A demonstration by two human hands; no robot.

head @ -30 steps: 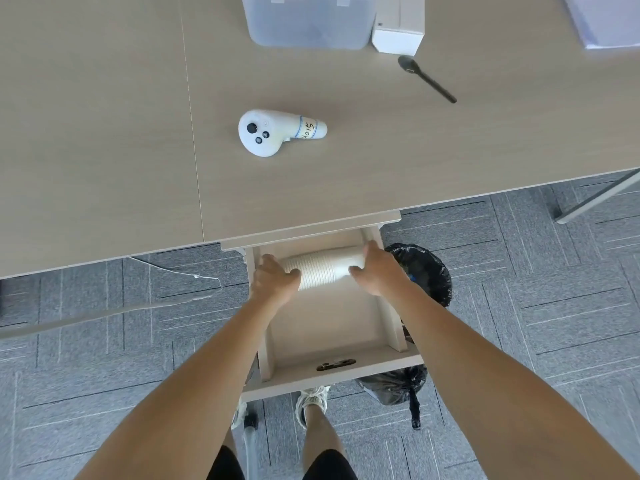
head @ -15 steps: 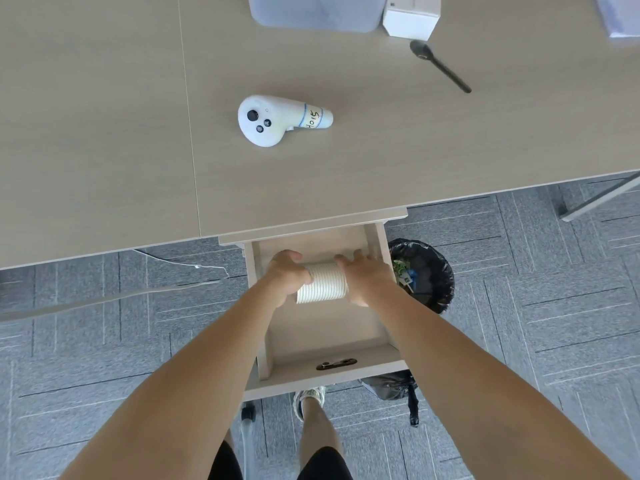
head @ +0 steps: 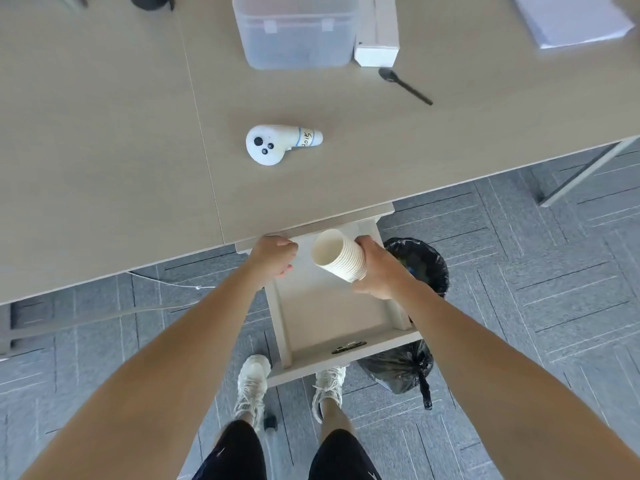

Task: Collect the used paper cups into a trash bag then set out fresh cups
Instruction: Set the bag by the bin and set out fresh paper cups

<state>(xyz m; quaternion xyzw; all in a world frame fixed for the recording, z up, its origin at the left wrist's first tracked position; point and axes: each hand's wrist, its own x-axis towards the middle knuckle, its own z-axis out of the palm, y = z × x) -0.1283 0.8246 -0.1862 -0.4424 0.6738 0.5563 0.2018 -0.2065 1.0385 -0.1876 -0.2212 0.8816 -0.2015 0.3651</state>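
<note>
A stack of nested white paper cups (head: 341, 255) is tilted, its open mouth facing up and to the left, just above the back of the open drawer (head: 332, 317). My right hand (head: 375, 268) grips the stack from its right side. My left hand (head: 273, 256) is curled into a fist at the drawer's back left corner, below the table edge, with nothing visible in it. A black trash bag (head: 424, 263) stands open directly to the right of the drawer, behind my right hand.
On the beige table (head: 104, 150) lie a white controller (head: 277, 143), a clear plastic box (head: 294, 29), a white carton (head: 377, 32), a black spoon (head: 405, 86) and a pile of paper (head: 571, 19). My feet stand under the drawer front (head: 346, 356).
The cup stack lay flat in the drawer between both hands. Now my right hand alone holds it, lifted and tilted. My left hand has let go and shifted left.
</note>
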